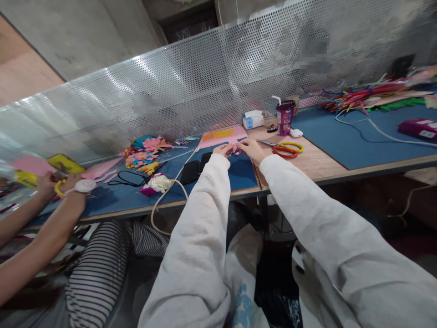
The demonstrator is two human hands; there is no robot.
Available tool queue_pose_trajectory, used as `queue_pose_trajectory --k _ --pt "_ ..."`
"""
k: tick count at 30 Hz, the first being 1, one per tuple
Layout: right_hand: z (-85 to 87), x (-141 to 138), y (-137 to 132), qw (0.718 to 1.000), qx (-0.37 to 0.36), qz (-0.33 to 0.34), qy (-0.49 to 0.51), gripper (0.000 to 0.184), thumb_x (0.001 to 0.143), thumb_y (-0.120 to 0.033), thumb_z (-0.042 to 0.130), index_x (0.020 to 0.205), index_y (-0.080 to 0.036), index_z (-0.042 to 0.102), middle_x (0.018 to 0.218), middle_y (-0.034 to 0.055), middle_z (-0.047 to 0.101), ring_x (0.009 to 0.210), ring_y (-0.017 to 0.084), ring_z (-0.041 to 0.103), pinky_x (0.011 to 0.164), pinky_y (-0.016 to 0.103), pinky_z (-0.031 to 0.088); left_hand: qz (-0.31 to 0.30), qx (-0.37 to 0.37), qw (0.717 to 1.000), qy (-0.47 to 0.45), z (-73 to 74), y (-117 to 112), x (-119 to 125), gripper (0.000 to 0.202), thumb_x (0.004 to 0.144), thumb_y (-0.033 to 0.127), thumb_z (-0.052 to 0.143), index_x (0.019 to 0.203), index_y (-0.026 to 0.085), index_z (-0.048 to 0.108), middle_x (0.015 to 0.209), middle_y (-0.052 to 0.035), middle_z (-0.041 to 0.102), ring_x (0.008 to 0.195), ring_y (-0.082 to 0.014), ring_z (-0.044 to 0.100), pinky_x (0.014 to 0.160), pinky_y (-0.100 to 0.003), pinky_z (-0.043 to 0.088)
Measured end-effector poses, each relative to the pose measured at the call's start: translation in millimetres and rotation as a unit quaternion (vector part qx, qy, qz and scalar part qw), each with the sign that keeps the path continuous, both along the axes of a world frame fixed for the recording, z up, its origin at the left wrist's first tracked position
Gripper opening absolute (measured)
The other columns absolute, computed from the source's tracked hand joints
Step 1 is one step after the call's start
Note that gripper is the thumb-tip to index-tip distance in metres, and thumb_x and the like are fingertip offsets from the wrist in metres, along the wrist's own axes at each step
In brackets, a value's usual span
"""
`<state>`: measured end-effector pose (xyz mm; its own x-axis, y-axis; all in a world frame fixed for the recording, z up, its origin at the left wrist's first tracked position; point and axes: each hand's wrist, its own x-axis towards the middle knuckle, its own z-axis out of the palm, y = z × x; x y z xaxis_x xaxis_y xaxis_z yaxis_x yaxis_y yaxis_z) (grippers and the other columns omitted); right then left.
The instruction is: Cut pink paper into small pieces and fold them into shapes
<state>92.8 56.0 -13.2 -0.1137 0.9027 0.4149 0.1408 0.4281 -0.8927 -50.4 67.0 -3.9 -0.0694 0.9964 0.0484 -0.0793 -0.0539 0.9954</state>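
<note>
Left hand (223, 149) and right hand (251, 148) meet over the far edge of the blue mat (243, 175). Fingers of both are curled in and pinched on a small pink paper piece (235, 148) held between them, just above the mat. The piece is tiny at this range, so its exact shape is hard to tell; it looks like a cut or folded scrap. Neither hand holds anything else.

Handling, judged: very light, thin and floppy. It creases and tears easily and has no weight to resist a pull. It is best taken at the edges with fingertips, one pinch per side, with light pressure (a full grasp would crumple it). It is not slippery.

Outward from there:
- Red-and-yellow scissors (288, 149) lie just right of the right hand on the bare wooden table (317, 165), untouched.
- A pink sheet (221, 135) with an orange strip lies just behind the hands.
- A black phone (190, 172) lies left of the left sleeve, with a white cable (170, 187) curling past it.
- Paper flowers (145, 152) are piled further left on the mat.
- A purple cup (285, 118) with a straw and a tissue box (253, 120) stand at the back, against the perforated metal screen (205, 82).
- A co-worker's hands (73, 184) are at far left, well apart, busy with their own paper.
</note>
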Motion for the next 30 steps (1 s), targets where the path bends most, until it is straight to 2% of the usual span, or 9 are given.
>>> queue_pose_trajectory --k 6,13,17,20,25,30 --pt "0.0 -1.6 -2.2 0.999 0.005 -0.003 -0.031 0.016 0.084 -0.026 0.049 0.074 -0.014 0.055 0.066 0.0005 0.058 0.057 0.009 0.051 0.05 0.019 0.038 0.003 0.01 0.999 0.036 0.3 -3.3 4.9 0.016 0.059 0.023 0.076 0.067 0.015 0.063 0.071 -0.0085 0.068 0.081 -0.0196 0.064 0.072 -0.03 0.048" --pt "1.9 1.6 -5.8 0.996 0.007 -0.005 -0.088 0.02 0.082 -0.027 0.052 0.067 -0.014 0.054 0.063 0.0003 0.057 0.052 0.009 0.047 0.052 0.022 0.036 -0.013 0.023 0.998 0.051 -1.0 -0.6 3.4 0.01 0.062 0.016 0.073 0.066 0.015 0.064 0.07 -0.0078 0.067 0.077 -0.0161 0.063 0.071 -0.028 0.048" --pt "0.3 3.6 -0.8 0.997 0.039 -0.017 -0.064 0.024 0.077 -0.031 0.058 0.061 -0.015 0.053 0.056 -0.0017 0.053 0.055 0.01 0.046 0.056 0.023 0.037 -0.018 0.011 0.998 0.061 0.7 -0.4 2.2 0.012 0.061 0.019 0.074 0.067 0.014 0.065 0.063 -0.0035 0.065 0.066 -0.0118 0.062 0.061 -0.022 0.045" --pt "-1.9 2.7 2.9 0.999 0.034 -0.022 -0.031 0.027 0.073 -0.038 0.06 0.06 -0.015 0.052 0.056 -0.0017 0.052 0.056 0.01 0.045 0.055 0.023 0.037 -0.015 0.015 0.998 0.056 1.2 -1.1 1.9 0.011 0.061 0.02 0.073 0.067 0.013 0.066 0.061 -0.0017 0.064 0.061 -0.0092 0.06 0.057 -0.019 0.043" --pt "-2.0 0.3 1.8 1.0 -0.013 0.006 0.017 0.027 0.07 -0.04 0.06 0.062 -0.016 0.054 0.059 0.0003 0.056 0.055 0.01 0.048 0.051 0.021 0.037 -0.005 0.023 0.999 0.044 -0.1 1.3 2.0 0.014 0.059 0.02 0.075 0.066 0.013 0.065 0.062 -0.0016 0.064 0.057 -0.0086 0.058 0.058 -0.02 0.043" --pt "2.1 2.1 -4.0 1.0 0.013 -0.005 0.016 0.027 0.071 -0.038 0.06 0.059 -0.015 0.054 0.057 -0.0004 0.054 0.052 0.008 0.045 0.052 0.021 0.037 -0.013 0.028 0.999 0.045 -1.6 4.0 2.8 0.013 0.058 0.019 0.074 0.064 0.012 0.065 0.061 -0.0017 0.064 0.056 -0.0086 0.058 0.058 -0.021 0.044"
